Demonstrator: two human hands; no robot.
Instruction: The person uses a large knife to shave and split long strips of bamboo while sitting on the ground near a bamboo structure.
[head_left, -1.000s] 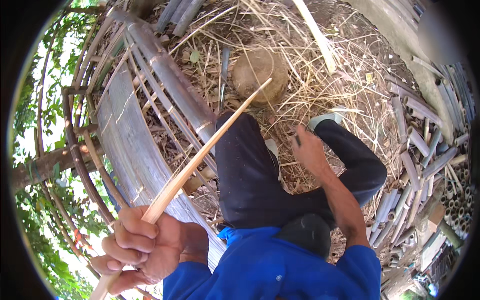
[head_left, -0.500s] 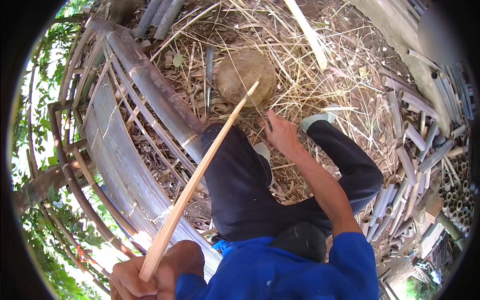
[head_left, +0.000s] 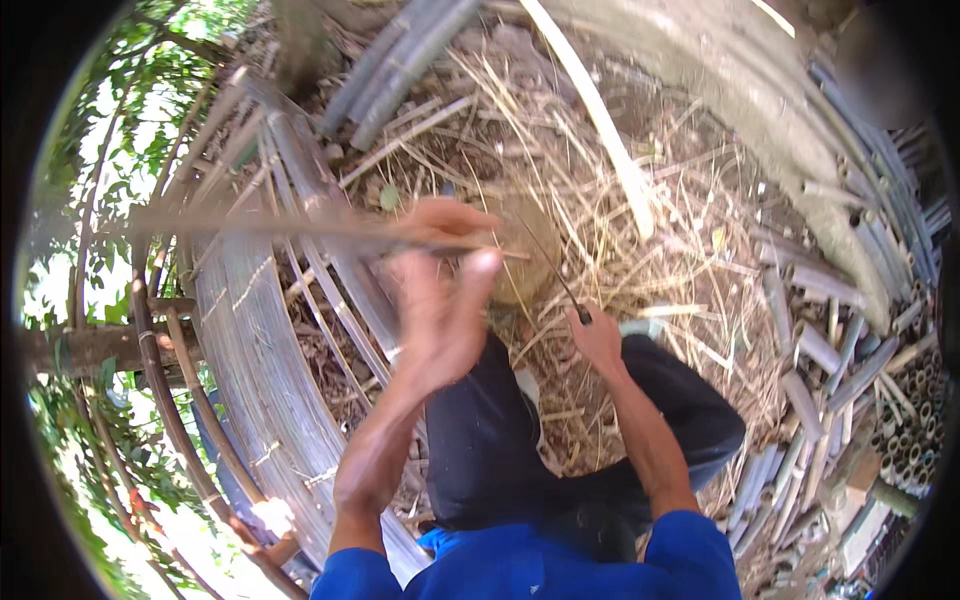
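My left hand [head_left: 440,300] is raised in front of me, its fingers and thumb around a long wooden stick [head_left: 320,231] near one end. The stick lies nearly level, reaching far out to the left, and it is smeared by motion. A short tip shows past my fingers on the right. In my right hand [head_left: 598,342] is the black handle of a knife [head_left: 556,272], its thin dark blade slanting up and to the left. Beneath the stick's tip and the blade, a round chopping stump [head_left: 530,285] stands on the ground, partly hidden by my left hand.
Pale shavings [head_left: 690,290] litter the ground around the stump. A slatted bamboo bench [head_left: 260,340] lies along my left. Cut bamboo tubes [head_left: 820,345] pile up at the right, and a pale split strip [head_left: 600,110] lies ahead. My legs [head_left: 480,440] are bent below.
My left hand has gone from low at the left up to the middle, and the stick has swung from upright-slanting to nearly level. My right hand has drawn slightly back. The view has shifted.
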